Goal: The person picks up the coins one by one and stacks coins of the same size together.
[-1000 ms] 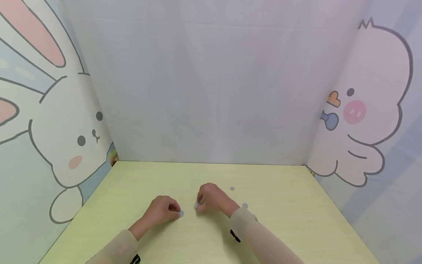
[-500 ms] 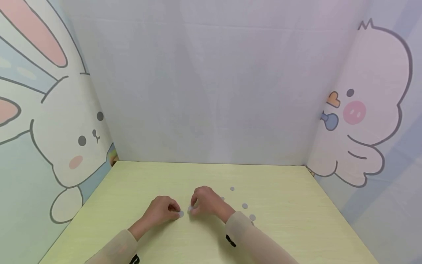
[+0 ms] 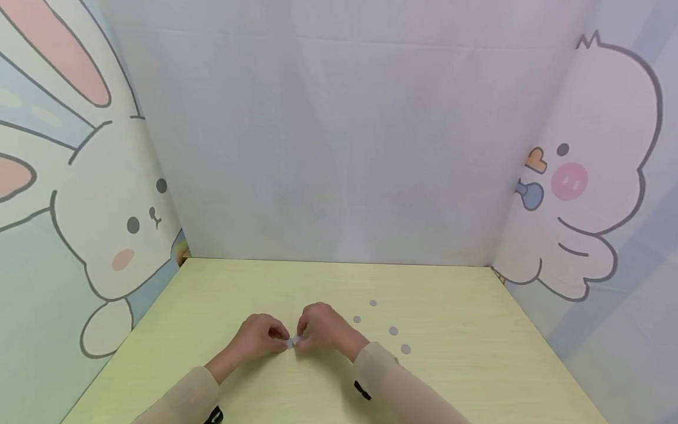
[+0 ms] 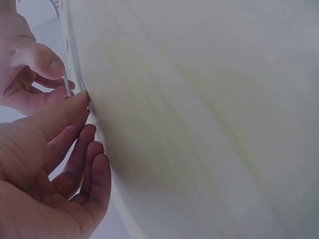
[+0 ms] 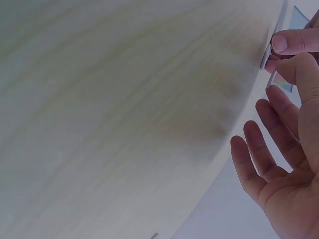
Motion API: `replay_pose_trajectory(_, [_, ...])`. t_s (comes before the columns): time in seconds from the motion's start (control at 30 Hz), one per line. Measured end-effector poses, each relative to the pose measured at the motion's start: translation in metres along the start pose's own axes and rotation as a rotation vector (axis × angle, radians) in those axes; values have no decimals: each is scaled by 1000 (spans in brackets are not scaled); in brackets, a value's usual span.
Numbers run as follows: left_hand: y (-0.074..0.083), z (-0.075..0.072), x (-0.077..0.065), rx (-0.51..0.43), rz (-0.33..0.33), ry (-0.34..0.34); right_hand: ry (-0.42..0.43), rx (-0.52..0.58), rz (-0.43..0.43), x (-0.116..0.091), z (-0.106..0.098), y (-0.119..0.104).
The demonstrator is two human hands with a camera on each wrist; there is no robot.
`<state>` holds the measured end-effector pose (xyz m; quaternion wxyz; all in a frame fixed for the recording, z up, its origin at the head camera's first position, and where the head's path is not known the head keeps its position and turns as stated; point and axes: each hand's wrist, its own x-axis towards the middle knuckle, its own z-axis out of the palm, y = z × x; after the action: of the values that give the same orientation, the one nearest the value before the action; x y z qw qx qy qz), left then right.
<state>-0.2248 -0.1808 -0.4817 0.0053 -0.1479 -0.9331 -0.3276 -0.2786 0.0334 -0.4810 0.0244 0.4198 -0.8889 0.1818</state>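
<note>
My left hand (image 3: 260, 337) pinches a small silver coin (image 3: 289, 344) between thumb and fingertips, low at the table surface. Just right of it, my right hand (image 3: 323, 327) pinches a second silver coin (image 3: 296, 340), held tilted. The two coins lie very close together in the head view; whether they touch I cannot tell. From the left wrist view, the right hand's coin (image 4: 67, 84) appears edge-on as a thin grey strip beyond the left fingertips. The right wrist view also shows its edge (image 5: 271, 78), with the other fingers spread loosely.
Several loose silver coins lie right of my hands on the pale wooden table (image 3: 466, 330), among them a far coin (image 3: 373, 302) and a near coin (image 3: 405, 348). Cloth walls (image 3: 339, 147) printed with cartoon animals rise at the back and both sides.
My right hand has moved left and slightly nearer with its coin, up to the left hand's coin. Its sleeve now uncovers more loose coins. The left hand has stayed almost still.
</note>
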Motion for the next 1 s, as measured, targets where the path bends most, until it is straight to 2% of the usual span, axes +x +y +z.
replay_pose_trajectory(0.43, [-6, -1, -1, -22, 28, -14, 28, -24, 5, 4, 8, -8])
replay_pose_trajectory(0.67, [-6, -1, 0, -28, 5, -14, 21, -50, 31, 5, 10, -13])
replay_pose_trajectory(1.0, [-3, -3, 0, -42, 6, -13, 16, -58, 79, 6, 11, -16])
